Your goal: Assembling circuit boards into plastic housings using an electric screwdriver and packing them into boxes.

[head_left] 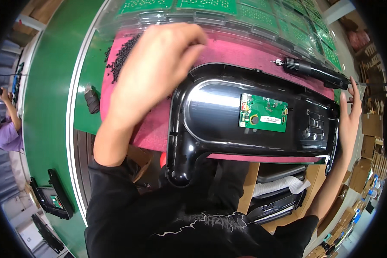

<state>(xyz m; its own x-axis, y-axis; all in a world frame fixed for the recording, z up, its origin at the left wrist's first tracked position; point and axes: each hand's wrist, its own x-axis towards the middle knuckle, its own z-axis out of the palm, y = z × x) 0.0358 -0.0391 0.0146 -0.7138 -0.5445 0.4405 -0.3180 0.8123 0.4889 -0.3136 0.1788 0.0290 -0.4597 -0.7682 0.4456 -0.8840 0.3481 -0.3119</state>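
Note:
A black plastic housing [219, 116] lies inside-up on the pink mat [152, 129] in front of me. Within it sits a green circuit board [271, 112] with a round black part and a white label. My left hand [159, 60], blurred, hovers over the mat beyond the housing's left end, close to small black screw-like pieces [122, 58]. Its fingers curl inward; whatever they hold is hidden. At the housing's right end, my right hand [350, 114] rests along the edge with fingers stretched out. A black electric screwdriver [316, 72] lies beside those fingertips, its bit pointing left.
Clear plastic trays of green circuit boards [258, 19] line the far side. A dark wrapped bundle [92, 101] is left of the mat. Below, a cardboard box [249, 180] holds more black parts. Another housing [51, 195] lies on the green surface at left; a person [10, 133] is beyond.

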